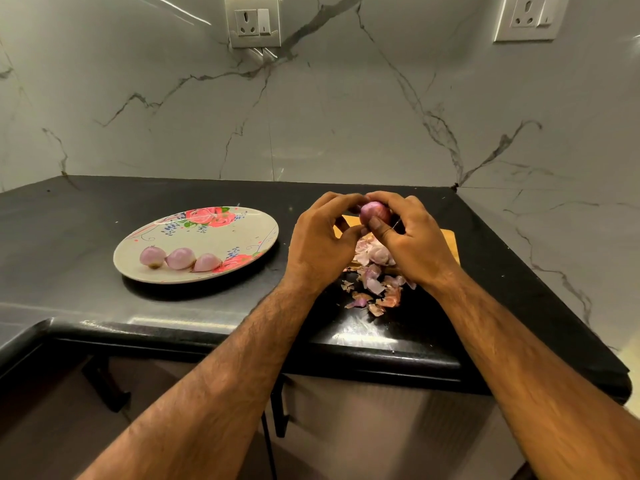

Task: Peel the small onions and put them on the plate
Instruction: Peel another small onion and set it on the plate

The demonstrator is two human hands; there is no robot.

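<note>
**A:** Both hands are up over the wooden board (450, 242). The right hand (415, 247) has the small onion (374, 212) pinched, thumb on its near face and fingers (384, 197) curled over the top.

**B:** The left hand (320, 245) is curled in too, with its fingertips at the onion's upper left. So it's gripped from both sides, held above the board.

**A:** Underneath lies a heap of purple skins (375, 275), spilling off the board onto the black worktop (86, 216).

**B:** And over to the left is the flowered plate (239, 237), with three peeled onions (180, 258) side by side near its front rim.
</note>
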